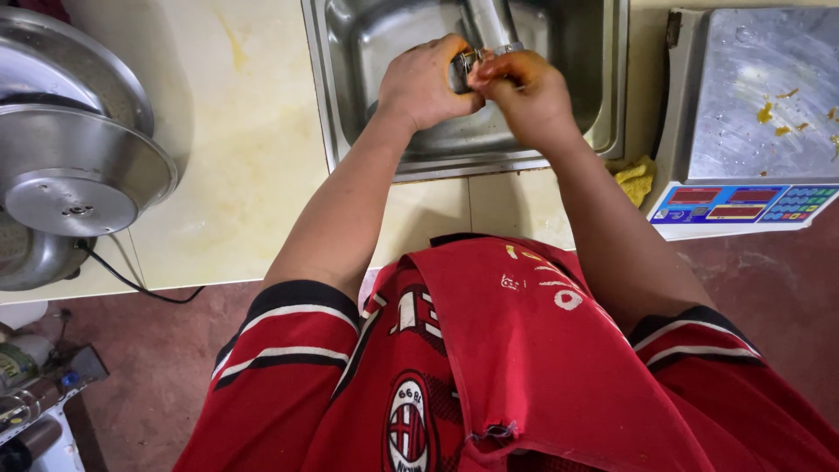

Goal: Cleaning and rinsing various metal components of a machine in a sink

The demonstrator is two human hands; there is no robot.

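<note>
Both of my hands meet over a steel sink (332, 114). My left hand (424, 83) is curled around a small metal part (463, 65) just below the steel tap (488, 22). My right hand (524, 92), stained orange, pinches the same part from the right. Most of the part is hidden by my fingers. A red cloth (542, 350) hangs down my front over a red striped shirt.
A digital scale (752, 114) with a steel platform and yellow scraps stands right of the sink. A yellow sponge (636, 179) lies between them. Stacked steel bowls (74, 149) sit on the cream counter (236, 175) at left, with a black cable.
</note>
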